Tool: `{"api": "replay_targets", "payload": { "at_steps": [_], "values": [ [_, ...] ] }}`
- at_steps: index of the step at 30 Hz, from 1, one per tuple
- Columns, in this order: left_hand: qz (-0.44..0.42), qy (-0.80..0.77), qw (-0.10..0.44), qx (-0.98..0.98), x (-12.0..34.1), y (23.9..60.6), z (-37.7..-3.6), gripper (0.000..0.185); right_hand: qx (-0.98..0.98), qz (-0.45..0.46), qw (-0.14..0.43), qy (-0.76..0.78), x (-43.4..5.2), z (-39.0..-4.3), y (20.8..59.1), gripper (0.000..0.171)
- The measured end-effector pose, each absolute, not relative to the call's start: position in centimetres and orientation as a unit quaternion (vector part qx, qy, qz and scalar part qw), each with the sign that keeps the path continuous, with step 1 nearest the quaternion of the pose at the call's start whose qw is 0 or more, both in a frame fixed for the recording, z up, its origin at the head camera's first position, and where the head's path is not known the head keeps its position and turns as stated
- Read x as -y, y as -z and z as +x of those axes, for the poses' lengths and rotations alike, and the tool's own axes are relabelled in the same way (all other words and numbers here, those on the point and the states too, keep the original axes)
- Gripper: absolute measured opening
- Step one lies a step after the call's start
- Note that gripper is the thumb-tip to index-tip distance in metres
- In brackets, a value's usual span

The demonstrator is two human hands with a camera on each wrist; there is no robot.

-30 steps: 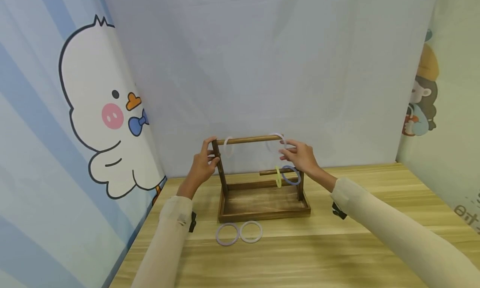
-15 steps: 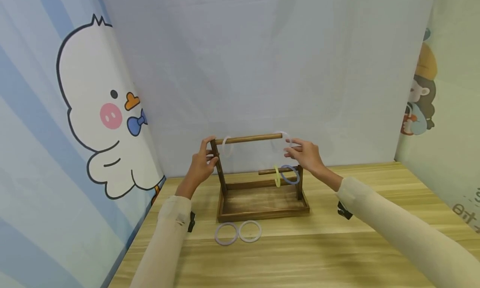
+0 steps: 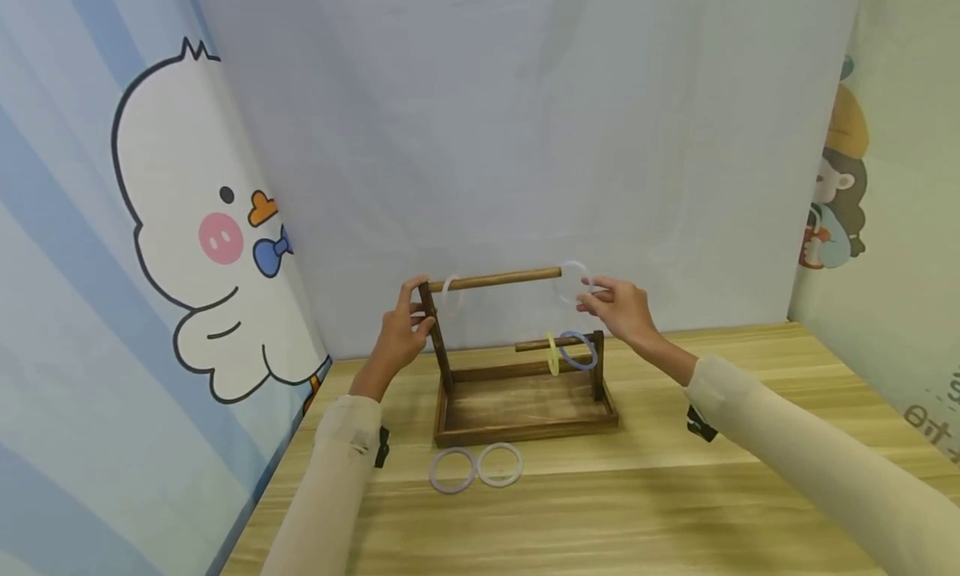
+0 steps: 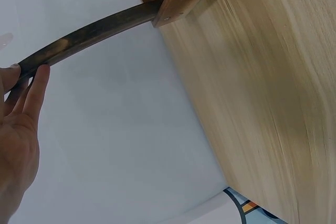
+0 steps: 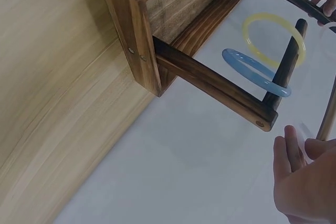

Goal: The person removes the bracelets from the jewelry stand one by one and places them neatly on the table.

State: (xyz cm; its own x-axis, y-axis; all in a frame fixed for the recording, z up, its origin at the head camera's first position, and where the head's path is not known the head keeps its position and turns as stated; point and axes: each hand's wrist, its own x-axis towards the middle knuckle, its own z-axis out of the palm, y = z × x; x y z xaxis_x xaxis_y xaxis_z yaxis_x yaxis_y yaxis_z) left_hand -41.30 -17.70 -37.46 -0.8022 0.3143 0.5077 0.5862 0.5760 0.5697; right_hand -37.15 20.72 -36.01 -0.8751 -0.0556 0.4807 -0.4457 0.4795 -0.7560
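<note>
Pale curtain backdrop behind, cartoon duck panel point(image 3: 202, 226) at the left, wooden table point(image 3: 675, 493) under everything. I am steadying the wooden rack point(image 3: 517, 393) with my left hand point(image 3: 401, 330) — fingers curled round the top of its left post, just under the end of the upper rod point(image 3: 495, 279).

My right hand point(image 3: 618, 309) is pinching a clear ring point(image 3: 573, 282) between thumb and fingertips. Change since a second ago: then the ring was sitting over the right end of the upper rod; now it is hanging just past the rod's free tip, my hand having drifted right and slightly up. Reading — the ring is coming clear of the rod, or nearly; I cannot tell whether it is touching the tip.

One pale ring point(image 3: 451, 293) is hanging on the upper rod near the left post. On the lower rod point(image 3: 551, 343), a yellow ring point(image 3: 553, 355) and a blue ring point(image 3: 579, 351) are hanging side by side; the right wrist view confirms both threaded there. Two more rings are lying flat on the table in front of the rack's base: a lilac ring point(image 3: 453, 470) and a white ring point(image 3: 500, 464), touching each other.
</note>
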Motion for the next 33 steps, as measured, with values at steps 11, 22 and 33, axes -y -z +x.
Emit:
{"api": "replay_targets", "payload": {
  "at_steps": [11,22,33],
  "values": [
    [-0.263,0.394,0.18,0.862,18.1,37.9,-41.0,0.073,0.835,0.149,0.177,-0.499,-21.0,-36.1,36.6,0.035],
    [-0.262,0.386,0.178,0.866,17.9,37.8,-41.0,0.074,0.835,0.162,0.161,-0.5,-21.2,-34.9,36.7,0.035],
    [-0.268,0.386,0.184,0.863,17.9,37.5,-41.1,0.073,0.832,0.187,0.143,-0.503,-20.4,-33.5,36.9,0.038]
  ]
}}
